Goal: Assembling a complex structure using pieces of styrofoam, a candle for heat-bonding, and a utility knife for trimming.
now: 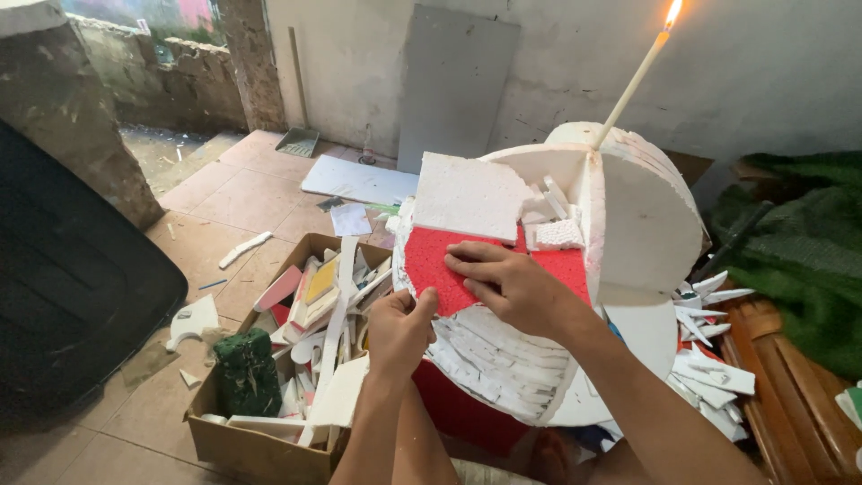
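My right hand (512,286) lies with fingers flat on the red foam sheet (431,260), steadying it against the white foam model (628,216), while my left hand (400,328) pinches its seven-o'clock edge.

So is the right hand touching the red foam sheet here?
Touching. The head view shows the right hand lying flat on the red foam sheet, fingers pressed onto its surface with no gap visible.

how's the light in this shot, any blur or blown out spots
Head view: soft, even daylight with weak shadows; the candle flame at the top edge is blown out; the white foam shape runs bright but keeps its texture; both hands, left hand and right hand, look sharp, no motion blur.
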